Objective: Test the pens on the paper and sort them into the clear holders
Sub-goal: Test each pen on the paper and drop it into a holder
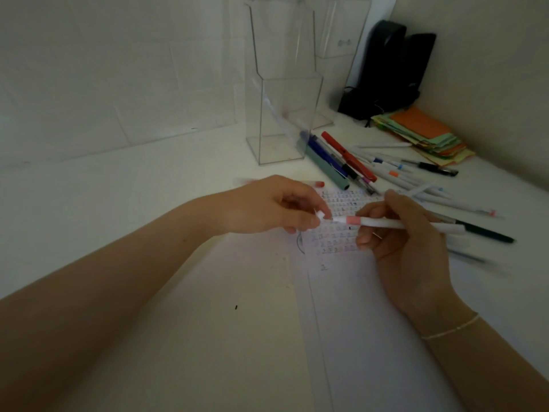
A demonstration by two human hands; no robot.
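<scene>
Plainly the bench (118, 179) is laid out for sorting: clear holders (282, 84) stand behind the paper (341, 307), loose pens (350, 162) beside them. Over the paper, the right hand (416, 248) curls round a white pen (383, 223); the left hand (273, 206) pinches its cap (320, 215), probably freeing the tip.

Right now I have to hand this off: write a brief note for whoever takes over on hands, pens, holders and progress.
Right hand grips a white pen with a pink band; left hand pinches at its tip end, probably the cap.
Both are over the paper.
Loose pens lie right of the near clear holder, which seems to hold one pen; a second holder stands behind.
Left: test this pen, sort the pile.
</scene>
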